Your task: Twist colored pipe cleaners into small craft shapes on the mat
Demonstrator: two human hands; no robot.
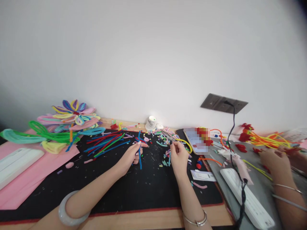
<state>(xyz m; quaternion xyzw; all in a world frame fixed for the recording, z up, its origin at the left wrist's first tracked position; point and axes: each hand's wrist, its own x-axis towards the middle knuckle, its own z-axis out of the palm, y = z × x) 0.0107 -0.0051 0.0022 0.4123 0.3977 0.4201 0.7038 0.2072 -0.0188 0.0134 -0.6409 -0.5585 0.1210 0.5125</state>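
Note:
A short blue pipe cleaner stands nearly upright in my left hand, pinched between thumb and fingers above the black mat. My right hand is closed at the edge of a pile of cut pipe cleaner pieces. Metal scissors appear just beyond its fingertips, and a light blue piece shows below them. Which of these it grips, if any, I cannot tell. Red, blue and green pipe cleaners lie left of my left hand.
Pipe cleaner flowers and pink paper are at the left. A paper cup stands by the wall. On the right are a phone, a power strip, a black cable and another person's hands.

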